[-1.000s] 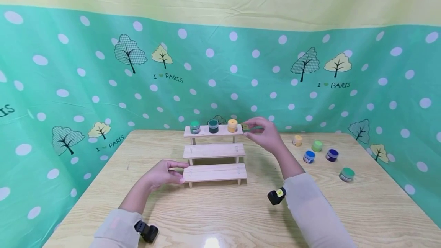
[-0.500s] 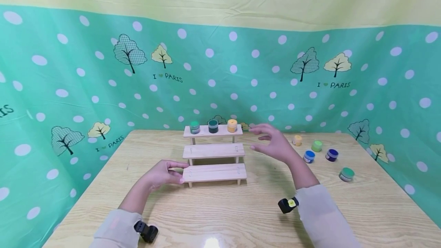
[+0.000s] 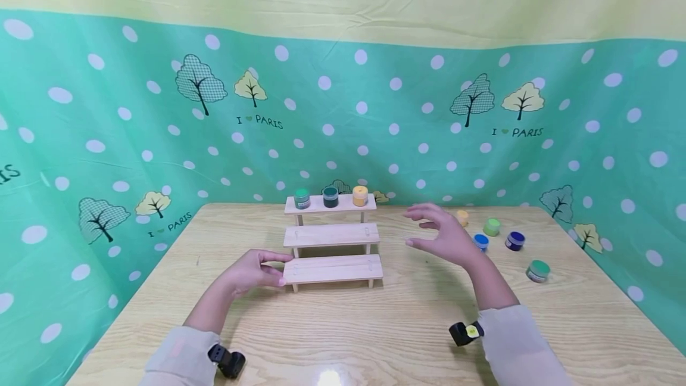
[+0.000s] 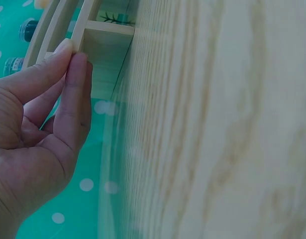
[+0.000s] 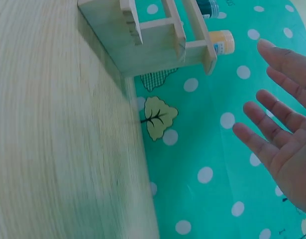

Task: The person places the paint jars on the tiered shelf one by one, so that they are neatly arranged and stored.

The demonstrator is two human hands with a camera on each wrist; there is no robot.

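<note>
A three-step wooden display shelf (image 3: 332, 269) stands toward the back of the table. At its lowest step's left end, my left hand (image 3: 256, 270) pinches the board between thumb and fingers, as the left wrist view (image 4: 46, 99) also shows. Three small paint jars stand on the top step: a green jar (image 3: 302, 199), a dark green jar (image 3: 330, 197) and an orange-yellow jar (image 3: 360, 196). My right hand (image 3: 442, 236) hovers to the right of the shelf, apart from it, fingers spread and holding nothing.
On the table's right side stand several more jars: a light orange jar (image 3: 462, 217) partly behind my right hand, a light green jar (image 3: 492, 227), a blue jar (image 3: 480, 242), a purple jar (image 3: 515, 241) and a green jar (image 3: 538, 271). A dotted curtain (image 3: 343, 106) hangs behind.
My right hand has moved away from the top step's right end, rightward and toward me, its fingers spreading. The left hand and the jars have stayed in place.
</note>
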